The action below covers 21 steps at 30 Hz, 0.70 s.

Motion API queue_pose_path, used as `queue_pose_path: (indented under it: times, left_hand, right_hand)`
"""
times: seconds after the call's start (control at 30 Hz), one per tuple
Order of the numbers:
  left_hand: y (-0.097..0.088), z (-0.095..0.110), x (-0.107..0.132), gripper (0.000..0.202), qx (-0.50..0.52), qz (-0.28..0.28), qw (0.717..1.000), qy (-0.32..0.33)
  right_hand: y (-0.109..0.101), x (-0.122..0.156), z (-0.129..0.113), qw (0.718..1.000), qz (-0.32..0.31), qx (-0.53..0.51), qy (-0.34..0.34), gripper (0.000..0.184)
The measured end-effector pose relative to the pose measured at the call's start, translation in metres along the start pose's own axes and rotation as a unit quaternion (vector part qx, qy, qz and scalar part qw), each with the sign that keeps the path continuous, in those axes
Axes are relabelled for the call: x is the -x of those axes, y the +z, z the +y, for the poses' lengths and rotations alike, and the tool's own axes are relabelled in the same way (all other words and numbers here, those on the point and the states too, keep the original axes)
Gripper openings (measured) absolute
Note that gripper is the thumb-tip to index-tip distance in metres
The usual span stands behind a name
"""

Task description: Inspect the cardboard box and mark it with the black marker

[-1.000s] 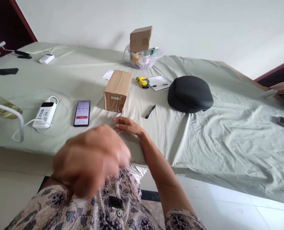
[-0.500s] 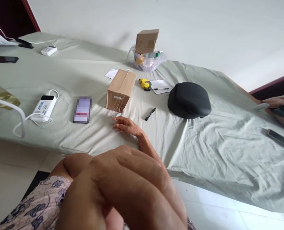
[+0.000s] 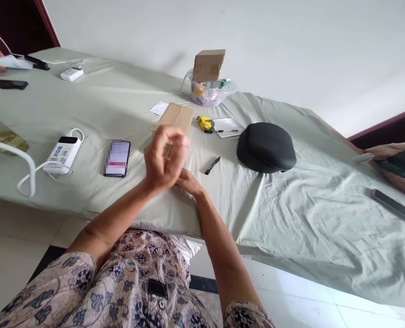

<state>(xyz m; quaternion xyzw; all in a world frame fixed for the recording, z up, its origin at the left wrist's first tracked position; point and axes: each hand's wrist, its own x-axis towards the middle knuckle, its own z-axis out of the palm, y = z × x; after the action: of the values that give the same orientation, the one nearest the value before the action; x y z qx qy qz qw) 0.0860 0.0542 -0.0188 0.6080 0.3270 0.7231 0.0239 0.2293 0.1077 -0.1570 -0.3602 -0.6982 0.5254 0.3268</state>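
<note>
My left hand [image 3: 164, 157] is raised above the table, its fingers curled round towards the thumb in a loop with nothing visible inside. It covers the front of a brown cardboard box [image 3: 180, 115]. My right hand [image 3: 189, 182] rests on the cloth near the table edge, just behind the left wrist. Its fingertips are partly hidden; the hand looks loosely open and holds nothing. Right of it lies a black marker pen [image 3: 212, 166]. A smartphone [image 3: 117, 158] with a lit screen lies to the left of the box.
A white power bank [image 3: 63, 154] with a cable lies left. Behind are a yellow tape measure [image 3: 205, 123], a notepad with pen [image 3: 228, 127] and a plastic basket [image 3: 211, 96] bearing another box. A black case [image 3: 267, 147] stands right. Other people's hands show at both sides.
My left hand has moved from close before the camera, forward and down to over the front of the box. My right hand has stayed on the cloth.
</note>
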Motion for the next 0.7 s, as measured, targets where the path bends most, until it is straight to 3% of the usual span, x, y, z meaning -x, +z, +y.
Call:
queue_pose_path:
  times: [0.03,0.1,0.17,0.23,0.33,0.5,0.7]
  left_hand:
    - [-0.001,-0.023,0.000,0.020,-0.031,0.043,0.999,-0.011]
    - [-0.006,-0.067,0.009,0.032,-0.114,0.054,0.991,-0.054]
    - [-0.014,-0.103,0.026,0.056,-0.161,0.027,0.980,-0.109]
    - [-0.019,-0.126,0.044,0.079,-0.169,-0.024,0.972,-0.159]
    - [-0.019,-0.138,0.062,0.098,-0.118,-0.051,0.967,-0.220]
    - [-0.012,-0.143,0.076,0.115,-0.037,-0.066,0.947,-0.313]
    - [-0.007,-0.144,0.087,0.124,-0.060,-0.111,0.935,-0.331]
  right_hand:
    - [-0.001,-0.002,0.002,1.000,0.022,0.007,-0.005,0.049]
    - [-0.003,-0.007,0.006,0.997,0.071,0.023,-0.012,0.049]
    - [-0.006,-0.012,0.013,0.991,0.128,0.041,-0.011,0.047]
    - [-0.010,-0.016,0.019,0.981,0.182,0.064,-0.007,0.044]
    - [-0.014,-0.018,0.029,0.966,0.226,0.124,-0.017,0.050]
    - [-0.013,-0.021,0.040,0.945,0.193,0.260,-0.049,0.073]
    - [-0.004,-0.023,0.044,0.941,0.153,0.286,-0.093,0.077]
